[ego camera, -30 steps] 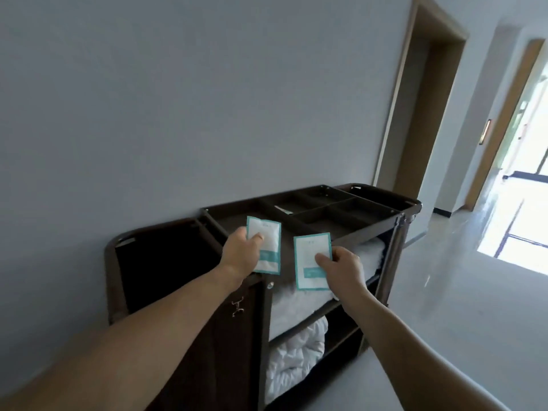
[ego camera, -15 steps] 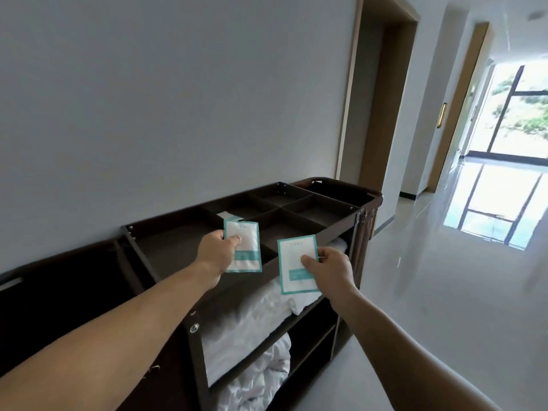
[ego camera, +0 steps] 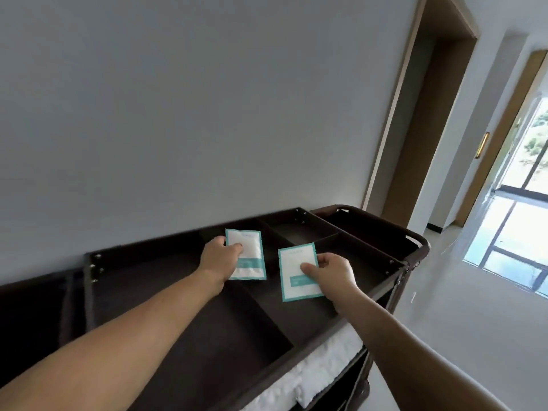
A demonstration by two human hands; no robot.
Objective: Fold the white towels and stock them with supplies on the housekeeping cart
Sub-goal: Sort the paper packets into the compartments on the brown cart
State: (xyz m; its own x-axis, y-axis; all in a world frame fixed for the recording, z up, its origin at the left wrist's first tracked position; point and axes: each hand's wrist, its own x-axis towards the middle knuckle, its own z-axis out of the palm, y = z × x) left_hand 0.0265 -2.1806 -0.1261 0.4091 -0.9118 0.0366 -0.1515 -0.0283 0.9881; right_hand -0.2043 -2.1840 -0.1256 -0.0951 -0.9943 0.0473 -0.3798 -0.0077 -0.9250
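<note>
Head cam view from my remote seat: both hands are out over the top tray of the dark brown housekeeping cart, each one grasping a flat white packet with teal edging and a teal band near the bottom. My left hand pinches the left packet by its side edge, thumb on the front, over one of the rear compartments near the wall. My right hand pinches the right packet the same way, thumb pressed on its face, above the dividers toward the front of the tray. Can't tell if either packet is touching the tray or just hanging above it. On labels, there's a faint line of print at the top of each packet and some pale text inside the teal band, but it's way too blurry to read, so no brand from me. White towels sit on the shelf right under the tray. Off to the right are a wooden door frame and a bright window down the hallway.
</note>
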